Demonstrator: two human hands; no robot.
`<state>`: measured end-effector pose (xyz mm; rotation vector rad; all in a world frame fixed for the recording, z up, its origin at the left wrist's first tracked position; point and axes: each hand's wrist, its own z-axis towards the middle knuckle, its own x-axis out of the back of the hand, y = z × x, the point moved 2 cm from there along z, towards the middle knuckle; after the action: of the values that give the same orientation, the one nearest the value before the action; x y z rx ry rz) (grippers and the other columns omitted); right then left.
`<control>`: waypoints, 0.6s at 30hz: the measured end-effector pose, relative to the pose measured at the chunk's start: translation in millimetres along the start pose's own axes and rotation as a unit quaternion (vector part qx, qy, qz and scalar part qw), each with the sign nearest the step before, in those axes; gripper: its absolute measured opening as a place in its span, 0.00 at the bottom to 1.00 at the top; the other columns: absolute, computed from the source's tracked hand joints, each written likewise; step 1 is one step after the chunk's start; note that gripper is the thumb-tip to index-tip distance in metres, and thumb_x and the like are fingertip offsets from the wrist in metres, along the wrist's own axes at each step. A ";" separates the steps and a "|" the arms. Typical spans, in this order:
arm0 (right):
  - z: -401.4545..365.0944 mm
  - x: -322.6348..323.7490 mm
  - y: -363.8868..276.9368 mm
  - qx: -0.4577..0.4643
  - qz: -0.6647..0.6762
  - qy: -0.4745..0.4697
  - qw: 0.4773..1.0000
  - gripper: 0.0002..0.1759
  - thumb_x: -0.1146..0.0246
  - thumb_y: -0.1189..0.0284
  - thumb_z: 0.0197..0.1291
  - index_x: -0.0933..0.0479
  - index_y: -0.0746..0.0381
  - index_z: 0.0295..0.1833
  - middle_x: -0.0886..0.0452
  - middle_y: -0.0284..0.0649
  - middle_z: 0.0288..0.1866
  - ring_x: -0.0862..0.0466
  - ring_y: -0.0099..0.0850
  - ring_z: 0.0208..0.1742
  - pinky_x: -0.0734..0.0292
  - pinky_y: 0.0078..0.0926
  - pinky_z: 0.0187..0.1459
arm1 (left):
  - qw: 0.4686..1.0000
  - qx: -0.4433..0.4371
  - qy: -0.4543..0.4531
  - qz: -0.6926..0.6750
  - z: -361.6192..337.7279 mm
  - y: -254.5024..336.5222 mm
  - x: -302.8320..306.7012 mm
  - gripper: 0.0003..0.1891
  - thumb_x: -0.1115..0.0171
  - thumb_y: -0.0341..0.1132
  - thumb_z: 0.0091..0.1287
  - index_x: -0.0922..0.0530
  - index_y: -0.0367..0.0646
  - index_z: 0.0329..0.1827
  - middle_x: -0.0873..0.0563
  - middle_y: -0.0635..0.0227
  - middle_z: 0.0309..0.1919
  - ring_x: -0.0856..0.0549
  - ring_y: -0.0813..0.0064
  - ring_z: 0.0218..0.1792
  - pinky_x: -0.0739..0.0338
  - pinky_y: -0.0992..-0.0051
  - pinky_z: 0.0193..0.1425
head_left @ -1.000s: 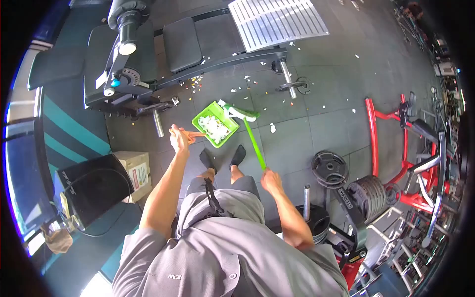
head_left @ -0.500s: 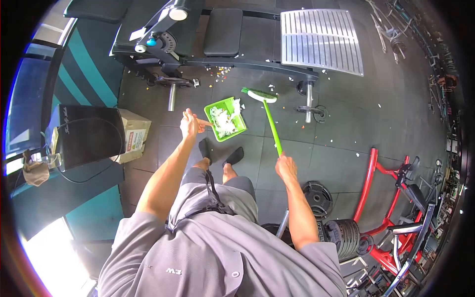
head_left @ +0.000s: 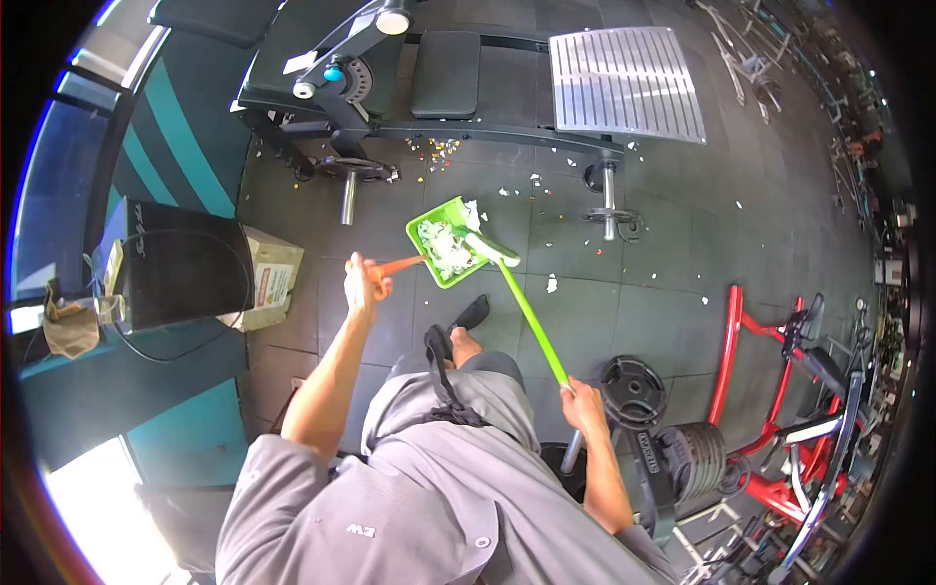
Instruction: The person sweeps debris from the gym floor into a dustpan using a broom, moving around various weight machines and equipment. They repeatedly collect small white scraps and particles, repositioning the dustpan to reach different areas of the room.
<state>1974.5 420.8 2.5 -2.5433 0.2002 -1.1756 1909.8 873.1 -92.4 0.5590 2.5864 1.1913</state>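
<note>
My left hand [head_left: 365,283] is closed around the orange handle [head_left: 400,265] of a long-handled dustpan. The green pan [head_left: 450,284] rests on the floor, partly filled with white scraps [head_left: 445,249]. My right hand [head_left: 585,405] grips the green stick of a broom [head_left: 531,322]. Its white-backed head [head_left: 495,251] lies at the pan's right edge, with the bristles over the opening, partly hidden.
Small coloured and white bits [head_left: 439,151] litter the dark tiled floor near a weight bench [head_left: 447,76] with a ridged metal footplate [head_left: 627,83]. Cardboard boxes [head_left: 276,273] stand at left. Weight plates [head_left: 634,390] and a red machine frame [head_left: 726,351] are on my right.
The broom head has come from the floor beyond the dustpan toward me and left, to the pan's edge. My right hand has drawn back toward my body; the orange handle now shows more plainly.
</note>
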 end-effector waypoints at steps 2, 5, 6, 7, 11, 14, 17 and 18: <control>-20.7 -3.5 -3.9 -0.022 0.009 -0.001 1.000 0.21 0.42 0.65 0.59 0.24 0.64 0.55 0.19 0.57 0.38 0.18 0.53 0.42 0.23 0.45 0.45 | 0.998 0.003 0.030 -0.056 -16.6 -13.4 45.8 0.20 0.56 0.57 0.71 0.36 0.47 0.45 0.24 0.59 0.30 0.21 0.68 0.21 0.24 0.73 0.22; -35.6 -7.6 8.7 0.028 0.040 0.062 0.997 0.21 0.42 0.66 0.59 0.24 0.64 0.55 0.19 0.57 0.39 0.18 0.53 0.42 0.23 0.44 0.45 | 0.990 -0.025 0.044 -0.131 -54.9 -23.5 99.1 0.23 0.54 0.56 0.70 0.38 0.43 0.47 0.24 0.56 0.34 0.21 0.66 0.21 0.22 0.72 0.22; -36.2 -6.0 12.3 0.013 0.038 0.071 0.997 0.20 0.42 0.67 0.59 0.24 0.65 0.55 0.19 0.58 0.39 0.18 0.53 0.43 0.23 0.43 0.45 | 0.987 -0.020 0.047 -0.149 -59.3 -33.6 118.2 0.24 0.55 0.57 0.70 0.37 0.42 0.47 0.24 0.56 0.35 0.20 0.66 0.22 0.22 0.72 0.23; -34.6 -3.4 12.5 0.011 0.044 0.079 0.996 0.20 0.41 0.67 0.59 0.24 0.66 0.54 0.19 0.59 0.39 0.18 0.53 0.43 0.23 0.42 0.45 | 0.984 -0.011 0.051 -0.168 -65.7 -43.1 136.1 0.24 0.55 0.58 0.70 0.37 0.42 0.46 0.23 0.55 0.35 0.20 0.66 0.22 0.21 0.72 0.24; -13.6 12.4 -6.2 0.023 0.010 0.094 0.995 0.20 0.41 0.68 0.58 0.24 0.66 0.54 0.19 0.59 0.37 0.18 0.54 0.42 0.23 0.44 0.45 | 0.981 -0.012 0.068 -0.179 -88.7 -58.1 165.7 0.28 0.53 0.62 0.67 0.32 0.42 0.47 0.21 0.58 0.34 0.19 0.67 0.25 0.20 0.71 0.27; 28.9 15.3 -8.1 0.057 -0.011 0.099 0.993 0.17 0.43 0.69 0.59 0.23 0.66 0.50 0.20 0.59 0.35 0.19 0.56 0.40 0.24 0.47 0.42 | 0.980 -0.009 0.085 -0.180 -92.9 -46.8 146.5 0.29 0.55 0.62 0.68 0.31 0.41 0.46 0.21 0.57 0.32 0.19 0.66 0.25 0.20 0.71 0.27; 71.9 18.1 -26.3 0.077 -0.018 0.087 0.993 0.12 0.45 0.69 0.59 0.23 0.67 0.37 0.21 0.59 0.32 0.21 0.58 0.38 0.26 0.51 0.39 | 0.982 -0.018 0.094 -0.163 -73.1 -38.4 114.4 0.27 0.56 0.59 0.70 0.35 0.39 0.46 0.22 0.55 0.34 0.19 0.65 0.23 0.21 0.71 0.23; 91.7 17.5 -30.3 0.077 -0.027 0.079 0.994 0.12 0.45 0.69 0.59 0.22 0.67 0.37 0.20 0.58 0.32 0.21 0.58 0.38 0.26 0.51 0.39 | 0.983 -0.032 0.120 -0.139 -68.8 -34.4 100.9 0.25 0.58 0.57 0.71 0.35 0.39 0.46 0.24 0.55 0.33 0.19 0.66 0.22 0.22 0.73 0.21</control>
<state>2055.2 466.3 -29.7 -2.3379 0.0739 -1.3595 1785.5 850.2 -80.4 0.0378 2.6921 1.3066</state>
